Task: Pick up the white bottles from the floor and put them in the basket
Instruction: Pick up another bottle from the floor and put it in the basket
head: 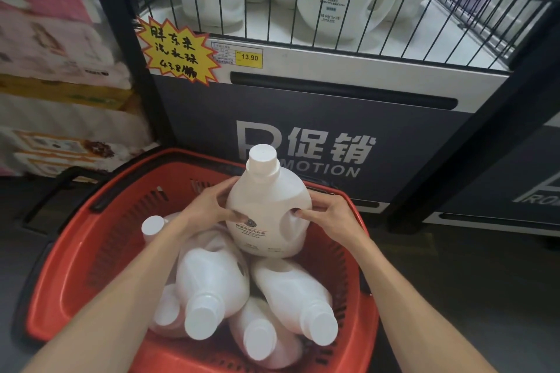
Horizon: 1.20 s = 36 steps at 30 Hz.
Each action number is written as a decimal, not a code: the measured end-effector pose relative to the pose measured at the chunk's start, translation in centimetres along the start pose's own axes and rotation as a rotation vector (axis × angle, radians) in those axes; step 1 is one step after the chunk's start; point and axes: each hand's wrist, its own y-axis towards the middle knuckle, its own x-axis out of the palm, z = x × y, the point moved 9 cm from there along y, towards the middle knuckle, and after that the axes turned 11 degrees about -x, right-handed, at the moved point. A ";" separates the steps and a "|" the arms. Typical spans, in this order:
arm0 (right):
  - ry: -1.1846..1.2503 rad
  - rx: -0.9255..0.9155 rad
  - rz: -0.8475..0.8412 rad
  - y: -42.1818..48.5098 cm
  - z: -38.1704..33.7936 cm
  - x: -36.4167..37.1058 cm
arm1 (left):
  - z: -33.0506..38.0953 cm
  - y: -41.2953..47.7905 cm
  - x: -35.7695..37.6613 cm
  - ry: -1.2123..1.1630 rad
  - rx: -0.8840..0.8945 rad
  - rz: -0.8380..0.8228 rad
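Head view, looking down. Upright white bottle (268, 206) clamped between both hands over the red basket (78, 251), cap up, label toward the camera. Base on or just above the pile below: cannot tell which.

Left hand (212, 209): on the bottle's left flank, fingers curled round the shoulder, thumb across the front near the label's top edge.

Right hand (328, 215): on the right flank, fingers (303, 213) curled in, tips pinching at the handle hole.

Under the hands, inside the basket, all on their sides:
- lying bottle (212, 278) beneath the left forearm, cap toward the camera;
- second lying bottle (288, 288) below the right hand, cap toward the camera, touching the first;
- third lying bottle (263, 336) lower down, between those two, partly covered;
- lone white cap (153, 225) just left of the left wrist, body hidden behind the forearm.

Beyond the fingertips: grey display panel (303, 118). Above it, yellow starburst sign (175, 51), price tag (248, 57) marked 13.90, black wire fence (303, 9) with shelf bottles (333, 0) behind. Far left of the left hand: stacked packs (54, 54), blurred.
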 end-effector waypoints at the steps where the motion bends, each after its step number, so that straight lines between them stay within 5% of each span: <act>1: -0.006 0.003 -0.003 0.0 0.0 0.0 | 0.0 0.1 0.1 0.006 0.001 -0.007; 10: -0.246 0.136 -0.143 0.9 -1.2 0.0 | 1.1 1.0 -1.6 0.339 -0.147 -0.007; 15: -0.625 0.201 -0.314 0.9 -9.1 -1.9 | 6.9 -3.5 -4.9 0.571 -0.229 0.128; 22: -0.696 0.414 -0.473 -1.7 -19.9 -9.3 | 17.7 -10.6 -7.6 0.754 -0.356 -0.037; 36: -0.800 0.666 -0.258 -14.8 -37.2 -27.9 | 46.3 -15.0 9.9 1.167 0.121 -0.378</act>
